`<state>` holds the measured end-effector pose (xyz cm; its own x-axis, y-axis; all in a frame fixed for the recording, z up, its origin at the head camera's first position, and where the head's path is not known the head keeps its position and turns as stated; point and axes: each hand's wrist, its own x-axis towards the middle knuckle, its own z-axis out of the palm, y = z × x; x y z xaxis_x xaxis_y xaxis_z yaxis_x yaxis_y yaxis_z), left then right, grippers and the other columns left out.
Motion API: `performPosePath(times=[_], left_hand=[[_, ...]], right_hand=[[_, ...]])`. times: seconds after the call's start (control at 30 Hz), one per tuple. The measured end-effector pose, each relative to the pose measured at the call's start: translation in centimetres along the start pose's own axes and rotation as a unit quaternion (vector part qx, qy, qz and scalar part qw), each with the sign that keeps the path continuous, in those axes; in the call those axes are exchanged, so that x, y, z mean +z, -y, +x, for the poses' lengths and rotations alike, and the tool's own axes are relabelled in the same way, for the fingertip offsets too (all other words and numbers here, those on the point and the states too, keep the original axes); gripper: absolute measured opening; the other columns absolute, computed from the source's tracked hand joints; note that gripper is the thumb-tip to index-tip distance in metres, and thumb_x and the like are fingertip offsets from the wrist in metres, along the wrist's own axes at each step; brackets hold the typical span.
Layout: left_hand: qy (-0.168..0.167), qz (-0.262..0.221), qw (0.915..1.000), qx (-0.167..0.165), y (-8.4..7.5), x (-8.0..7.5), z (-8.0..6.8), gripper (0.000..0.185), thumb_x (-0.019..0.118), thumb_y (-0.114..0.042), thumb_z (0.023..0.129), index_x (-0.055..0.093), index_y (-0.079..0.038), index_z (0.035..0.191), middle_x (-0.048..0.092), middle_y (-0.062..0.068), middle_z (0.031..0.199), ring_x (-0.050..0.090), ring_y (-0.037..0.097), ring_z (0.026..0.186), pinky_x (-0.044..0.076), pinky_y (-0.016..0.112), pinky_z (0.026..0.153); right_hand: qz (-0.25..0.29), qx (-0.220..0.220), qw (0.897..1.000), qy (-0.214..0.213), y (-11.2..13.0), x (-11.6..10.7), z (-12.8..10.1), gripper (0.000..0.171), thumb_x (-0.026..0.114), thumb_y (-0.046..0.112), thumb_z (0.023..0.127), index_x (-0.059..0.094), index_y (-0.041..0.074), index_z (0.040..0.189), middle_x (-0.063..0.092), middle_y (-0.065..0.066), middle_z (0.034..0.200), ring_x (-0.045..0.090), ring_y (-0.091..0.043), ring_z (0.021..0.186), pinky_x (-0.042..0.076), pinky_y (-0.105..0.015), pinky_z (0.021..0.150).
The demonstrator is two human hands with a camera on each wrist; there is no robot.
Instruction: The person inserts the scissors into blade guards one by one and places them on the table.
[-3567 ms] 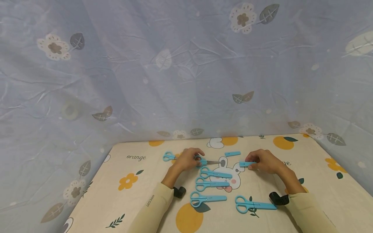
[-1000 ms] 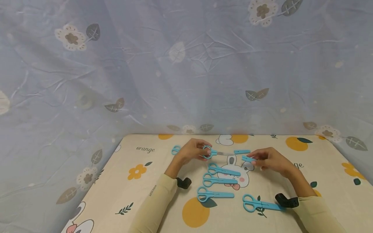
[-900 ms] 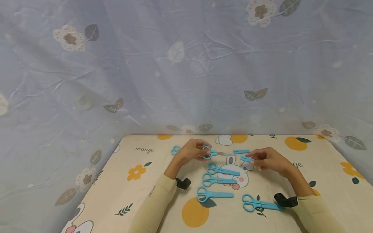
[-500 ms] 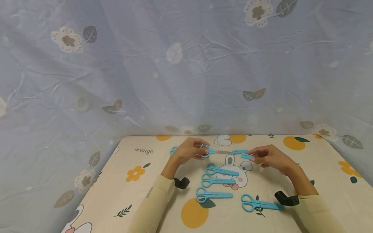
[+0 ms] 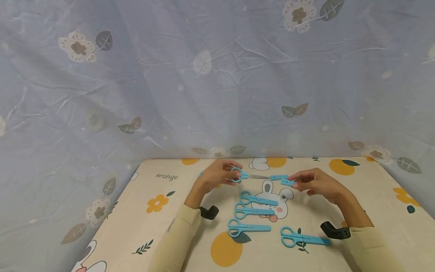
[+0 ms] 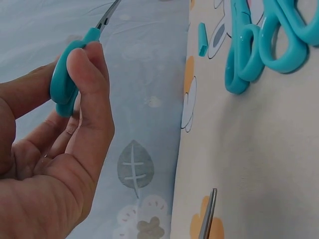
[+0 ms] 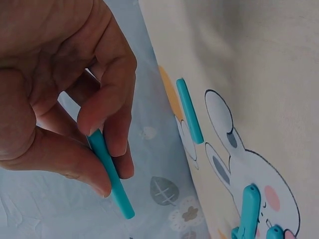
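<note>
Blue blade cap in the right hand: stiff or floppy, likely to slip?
The blade cap probably is rigid: it juts straight past the fingertips of the right hand unsupported. Likely light, since a pinch holds it. Smooth plastic, so it may slip.

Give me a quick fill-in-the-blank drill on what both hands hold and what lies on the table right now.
1. The left hand grips uncapped scissors by the ____.
2. The right hand pinches a blue blade ____.
3. Another loose cap lies on the ____.
4. In the head view, ____ capped scissors lie in front of the hands.

Missing words: handle; cap; table; four
</note>
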<state>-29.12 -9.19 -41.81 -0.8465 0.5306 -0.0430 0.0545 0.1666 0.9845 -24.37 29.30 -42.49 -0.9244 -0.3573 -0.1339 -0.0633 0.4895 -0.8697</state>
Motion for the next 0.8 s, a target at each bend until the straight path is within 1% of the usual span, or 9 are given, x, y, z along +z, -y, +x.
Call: performPosePath(times=[0.27, 0.43, 0.53, 0.67, 0.8], left_hand=[[0.008, -0.007, 0.9999, -0.007, -0.5, -0.4, -0.3, 0.035, 0.073, -0.006, 0.101, 0.069, -0.004, 0.136, 0.077, 0.006, 0.105, 0.078, 0.019, 0.094, 0.068, 0.036, 0.084], [0.007, -0.014, 0.9998, -0.011, -0.7, -0.4, -0.7, 0.035, 0.073, -0.005, 0.102, 0.068, -0.003, 0.136, 0.076, 0.007, 0.104, 0.078, 0.019, 0.093, 0.068, 0.035, 0.082], [0.009, -0.005, 0.9999, -0.007, -0.8, -0.4, -1.0, 0.036, 0.072, -0.005, 0.102, 0.067, -0.001, 0.138, 0.077, 0.009, 0.105, 0.078, 0.019, 0.092, 0.068, 0.036, 0.082], [0.008, 0.005, 1.0, -0.002, -0.9, -0.6, -1.5, 0.037, 0.072, -0.006, 0.103, 0.066, -0.001, 0.139, 0.078, 0.011, 0.106, 0.078, 0.019, 0.093, 0.069, 0.04, 0.085], [0.005, 0.002, 1.0, -0.002, -0.9, -0.9, -2.0, 0.037, 0.072, -0.007, 0.103, 0.066, -0.002, 0.139, 0.078, 0.011, 0.106, 0.078, 0.019, 0.093, 0.069, 0.037, 0.084]], right_hand=[[0.013, 0.005, 1.0, 0.011, 0.7, 0.1, -0.4, 0.046, 0.077, 0.022, 0.099, 0.069, 0.0, 0.139, 0.065, 0.0, 0.102, 0.058, -0.018, 0.093, 0.054, -0.032, 0.072], [0.022, 0.006, 1.0, 0.018, 1.0, 0.2, -0.5, 0.045, 0.078, 0.021, 0.098, 0.07, -0.001, 0.138, 0.064, -0.002, 0.099, 0.059, -0.02, 0.092, 0.054, -0.032, 0.071], [0.022, 0.0, 0.999, 0.022, 1.1, 0.3, -0.8, 0.045, 0.078, 0.021, 0.099, 0.07, -0.002, 0.137, 0.064, -0.002, 0.098, 0.059, -0.021, 0.092, 0.054, -0.032, 0.069], [0.019, -0.011, 0.999, 0.029, 1.3, 0.5, -1.1, 0.045, 0.077, 0.022, 0.1, 0.069, -0.002, 0.137, 0.065, -0.001, 0.096, 0.058, -0.019, 0.089, 0.054, -0.032, 0.068], [0.018, -0.022, 0.999, 0.03, 1.7, 0.7, -1.3, 0.045, 0.076, 0.023, 0.101, 0.068, -0.002, 0.139, 0.068, 0.001, 0.102, 0.056, -0.015, 0.09, 0.055, -0.032, 0.07]])
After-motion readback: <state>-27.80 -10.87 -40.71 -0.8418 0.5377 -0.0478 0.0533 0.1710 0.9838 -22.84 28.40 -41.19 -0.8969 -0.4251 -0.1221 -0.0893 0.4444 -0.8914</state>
